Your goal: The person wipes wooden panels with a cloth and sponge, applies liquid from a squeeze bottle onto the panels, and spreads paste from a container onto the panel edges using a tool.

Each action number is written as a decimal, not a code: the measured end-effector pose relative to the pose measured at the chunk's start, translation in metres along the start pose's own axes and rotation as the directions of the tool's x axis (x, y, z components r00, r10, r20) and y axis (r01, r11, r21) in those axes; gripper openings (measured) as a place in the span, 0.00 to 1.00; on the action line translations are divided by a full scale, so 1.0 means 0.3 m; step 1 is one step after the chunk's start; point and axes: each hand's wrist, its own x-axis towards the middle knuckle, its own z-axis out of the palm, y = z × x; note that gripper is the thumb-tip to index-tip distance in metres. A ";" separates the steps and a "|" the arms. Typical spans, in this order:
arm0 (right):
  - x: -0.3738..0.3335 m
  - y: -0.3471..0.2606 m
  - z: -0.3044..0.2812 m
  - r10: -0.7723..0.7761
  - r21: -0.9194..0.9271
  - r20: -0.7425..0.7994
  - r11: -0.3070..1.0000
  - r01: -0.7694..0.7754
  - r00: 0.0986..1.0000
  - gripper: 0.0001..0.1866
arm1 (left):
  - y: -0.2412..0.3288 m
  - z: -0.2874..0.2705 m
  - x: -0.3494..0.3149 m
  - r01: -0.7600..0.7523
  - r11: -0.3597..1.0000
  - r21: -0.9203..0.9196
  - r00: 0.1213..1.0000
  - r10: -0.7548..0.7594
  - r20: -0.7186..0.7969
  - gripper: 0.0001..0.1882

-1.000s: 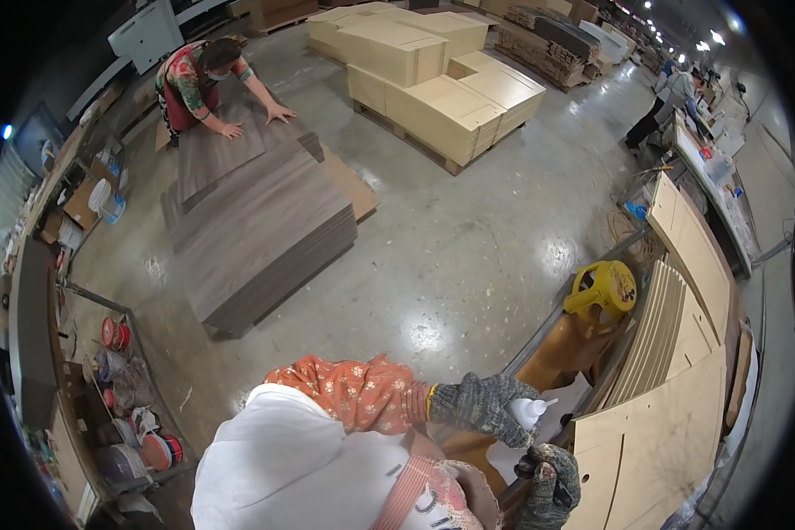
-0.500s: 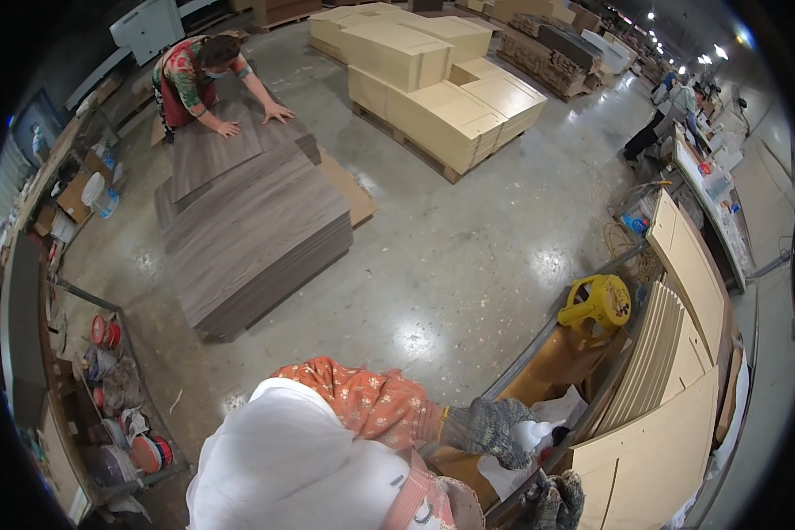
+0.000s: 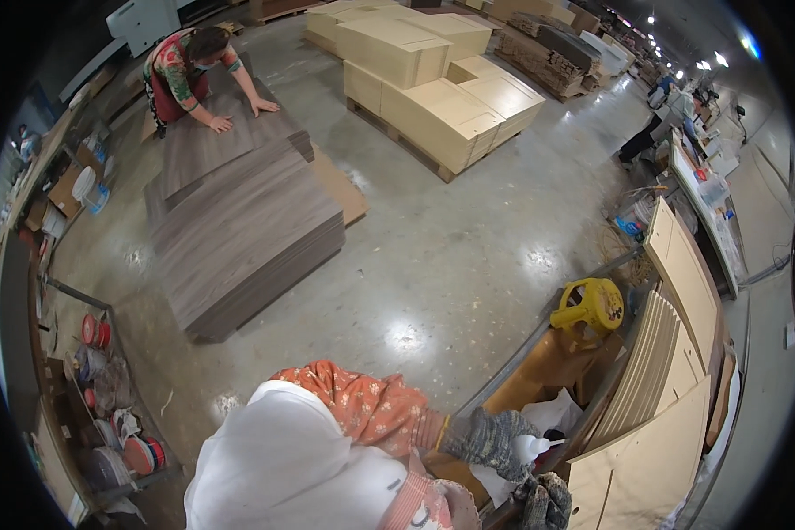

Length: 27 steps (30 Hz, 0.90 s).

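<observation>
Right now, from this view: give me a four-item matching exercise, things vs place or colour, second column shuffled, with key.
Things:
1. Small bottle
2. Plastic stool
3. Grey-brown boards
4. Big cream stack

Place or colour:
A. Under a co-worker's hands
B. On a wooden pallet
C. In the gloved left hand
D. Bright yellow

Pairs: 1-C, 2-D, 3-A, 4-B

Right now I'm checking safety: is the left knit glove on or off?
On: grey knit glove covers the left hand holding the white nozzle bottle.
</observation>
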 end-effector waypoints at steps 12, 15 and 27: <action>0.005 -0.020 0.000 -0.016 0.009 0.055 1.000 0.016 0.998 0.09 | -0.087 -0.374 0.467 0.565 0.608 -0.558 0.586 0.181 0.790 0.16; -0.017 -0.006 -0.048 -0.023 -0.031 0.049 0.999 0.024 0.999 0.10 | -0.034 -0.349 0.382 0.581 0.617 -0.531 0.597 0.120 0.793 0.17; -0.076 -0.023 -0.168 -0.212 -0.015 -0.178 0.977 0.213 0.961 0.31 | 0.020 -0.175 0.297 0.686 0.615 -0.388 0.263 0.288 0.921 0.22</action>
